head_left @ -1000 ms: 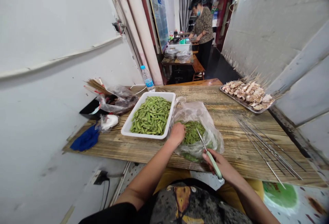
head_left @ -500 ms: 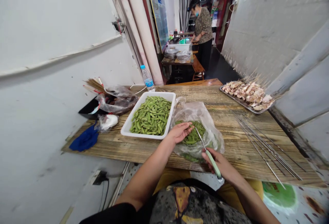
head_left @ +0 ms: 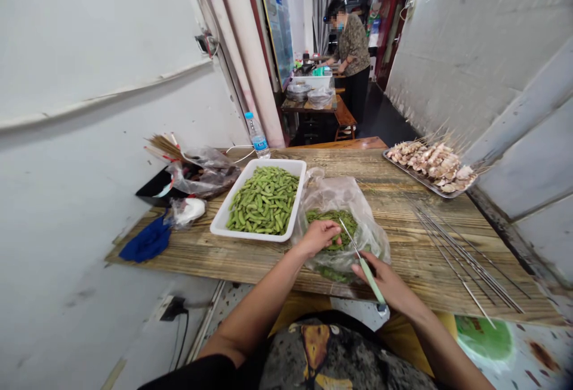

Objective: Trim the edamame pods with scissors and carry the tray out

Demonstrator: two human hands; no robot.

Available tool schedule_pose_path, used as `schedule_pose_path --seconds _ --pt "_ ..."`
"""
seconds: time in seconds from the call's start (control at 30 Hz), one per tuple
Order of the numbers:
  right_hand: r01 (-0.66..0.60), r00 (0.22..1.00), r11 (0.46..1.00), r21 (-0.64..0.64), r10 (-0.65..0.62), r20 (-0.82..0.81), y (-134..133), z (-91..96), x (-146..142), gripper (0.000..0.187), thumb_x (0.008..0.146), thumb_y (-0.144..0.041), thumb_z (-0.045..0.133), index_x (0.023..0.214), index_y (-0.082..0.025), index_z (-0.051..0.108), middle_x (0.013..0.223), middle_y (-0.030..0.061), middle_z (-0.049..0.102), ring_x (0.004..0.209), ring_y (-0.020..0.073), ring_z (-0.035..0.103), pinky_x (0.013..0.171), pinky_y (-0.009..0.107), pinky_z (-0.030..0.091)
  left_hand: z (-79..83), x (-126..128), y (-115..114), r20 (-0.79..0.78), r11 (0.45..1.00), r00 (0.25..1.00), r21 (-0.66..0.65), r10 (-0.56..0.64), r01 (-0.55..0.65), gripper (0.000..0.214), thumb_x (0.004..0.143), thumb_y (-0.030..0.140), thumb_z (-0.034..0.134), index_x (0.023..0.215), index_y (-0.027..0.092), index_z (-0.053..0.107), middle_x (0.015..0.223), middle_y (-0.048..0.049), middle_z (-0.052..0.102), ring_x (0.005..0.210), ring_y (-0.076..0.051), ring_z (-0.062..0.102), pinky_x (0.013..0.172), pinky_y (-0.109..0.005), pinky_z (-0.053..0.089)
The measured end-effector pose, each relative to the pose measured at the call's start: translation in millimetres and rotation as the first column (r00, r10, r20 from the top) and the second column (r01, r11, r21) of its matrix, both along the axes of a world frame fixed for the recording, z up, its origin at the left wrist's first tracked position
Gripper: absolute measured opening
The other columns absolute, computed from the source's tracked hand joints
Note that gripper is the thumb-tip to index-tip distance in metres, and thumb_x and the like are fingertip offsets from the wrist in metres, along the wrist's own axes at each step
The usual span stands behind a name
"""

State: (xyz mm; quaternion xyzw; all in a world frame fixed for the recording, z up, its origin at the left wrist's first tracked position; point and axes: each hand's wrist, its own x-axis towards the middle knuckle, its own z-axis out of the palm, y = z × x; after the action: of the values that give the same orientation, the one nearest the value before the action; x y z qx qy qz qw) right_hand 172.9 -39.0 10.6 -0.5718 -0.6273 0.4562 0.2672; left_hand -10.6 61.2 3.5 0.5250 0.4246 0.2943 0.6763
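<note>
My left hand [head_left: 320, 237] is over the clear plastic bag [head_left: 363, 205], its fingers curled in a pinch. What they hold, if anything, I cannot make out. My right hand [head_left: 385, 281] is closed around the pale-green handle of slim scissors [head_left: 369, 280], seen nearly edge-on. Their metal blades point up and away, with the tips just right of my left fingers. Inside the bag lie green pods [head_left: 344, 220], partly hidden by my left hand. Left of the bag, a white plastic tray [head_left: 247, 236] holds a heap of green bean pods [head_left: 264, 200].
Several metal skewers [head_left: 465, 258] lie on the wooden table [head_left: 250, 258] at right. Beyond them is a metal tray [head_left: 416, 180] of skewered meat [head_left: 441, 163]. A water bottle [head_left: 258, 137], a blue cloth [head_left: 147, 240] and bagged items are at left. Farther back, another person [head_left: 353, 43] stands working.
My left hand has moved slightly right and down, turning so its fingers curl more. The scissors have shifted a little and stay in my right hand. The person behind leans farther forward.
</note>
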Motion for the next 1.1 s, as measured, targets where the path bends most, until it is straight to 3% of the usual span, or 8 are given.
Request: schedule_pose_path --seconds 0.17,0.3,0.43,0.5,0.6,0.73,0.93,1.1 --pt "0.018 1.0 1.0 -0.015 -0.018 0.003 -1 -2.1 4 0.056 0.078 -0.055 0.058 0.117 -0.014 0.059 0.111 0.0115 0.067 0.103 0.0303 0.058 0.095 0.042 0.041 5.8 -1 -1 -0.051 0.999 0.998 0.013 -0.049 0.05 0.04 0.065 0.049 0.067 0.069 0.01 0.061 0.06 -0.0013 0.06 0.041 -0.003 0.033 0.043 -0.02 0.019" --pt "0.017 1.0 1.0 -0.019 -0.018 -0.016 -1 -4.7 6 0.047 0.077 -0.052 0.06 0.109 -0.018 0.065 0.092 0.0063 0.071 0.091 0.0281 0.061 0.085 0.038 0.046 12.4 -8 0 -0.036 0.984 0.984 -0.032 -0.174 0.173 0.044 0.061 0.051 0.071 0.07 0.009 0.063 0.062 -0.0013 0.06 0.044 -0.004 0.035 0.044 -0.02 0.02" --pt "0.031 0.998 1.0 0.006 -0.03 -0.06 -1 -7.4 5 0.039 0.076 -0.051 0.06 0.096 -0.019 0.069 0.076 0.0027 0.068 0.079 0.0247 0.061 0.074 0.033 0.048 14.5 -14 2 -0.077 0.983 0.982 -0.086 -0.17 0.164 0.047 0.06 0.054 0.073 0.073 0.009 0.066 0.043 0.0077 0.038 0.04 -0.002 0.02 0.042 -0.021 0.009" --pt "0.052 0.994 0.999 0.001 -0.051 -0.096 -2 -7.9 3 0.04 0.074 -0.053 0.061 0.094 -0.018 0.068 0.073 0.0022 0.065 0.074 0.0222 0.059 0.068 0.03 0.047 14.2 -15 4 -0.002 0.977 0.991 -0.166 -0.137 0.134 0.047 0.057 0.052 0.075 0.074 0.009 0.065 0.042 0.0103 0.028 0.04 -0.001 0.016 0.041 -0.021 0.006" --pt "0.077 0.98 0.992 -0.104 -0.095 -0.175 -5 -7.0 1 0.051 0.074 -0.058 0.06 0.106 -0.018 0.06 0.059 -0.0022 0.054 0.056 0.0158 0.052 0.052 0.025 0.042 14.1 -14 6 0.185 0.945 0.982 -0.315 -0.034 0.092 0.044 0.051 0.043 0.081 0.07 0.009 0.061 0.048 0.0077 0.038 0.041 -0.001 0.025 0.039 -0.018 0.006" --pt "0.038 0.952 0.965 -0.258 -0.114 -0.285 -12 -3.7 -3 0.055 0.078 -0.063 0.053 0.113 -0.021 0.05 0.058 -0.0066 0.042 0.047 0.0098 0.04 0.043 0.022 0.033 14.0 -8 5 0.259 0.935 0.963 -0.353 0.075 0.022 0.035 0.053 0.03 0.081 0.07 0.007 0.061 0.066 -0.0031 0.059 0.044 0.0 0.036 0.038 -0.015 0.009" --pt "0.016 0.914 0.953 -0.301 -0.137 -0.383 -15 4.2 -12 0.052 0.076 -0.066 0.054 0.104 -0.022 0.05 0.063 -0.006 0.044 0.049 0.0095 0.04 0.044 0.022 0.036 14.7 1 -3 0.303 0.925 0.941 -0.378 0.153 -0.029 0.023 0.052 0.014 0.074 0.059 0.011 0.052 0.067 -0.0046 0.063 0.042 0.001 0.036 0.037 -0.014 0.009" --pt "0.001 0.894 0.952 -0.306 -0.138 -0.426 -14 8.3 -16 0.045 0.077 -0.062 0.056 0.093 -0.021 0.049 0.059 -0.0078 0.04 0.044 0.007 0.036 0.039 0.02 0.032 16.7 4 -8 0.326 0.916 0.935 -0.401 0.138 0.005 0.021 0.053 0.014 0.073 0.058 0.01 0.054 0.07 -0.007 0.065 0.043 0.0 0.04 0.036 -0.014 0.01"
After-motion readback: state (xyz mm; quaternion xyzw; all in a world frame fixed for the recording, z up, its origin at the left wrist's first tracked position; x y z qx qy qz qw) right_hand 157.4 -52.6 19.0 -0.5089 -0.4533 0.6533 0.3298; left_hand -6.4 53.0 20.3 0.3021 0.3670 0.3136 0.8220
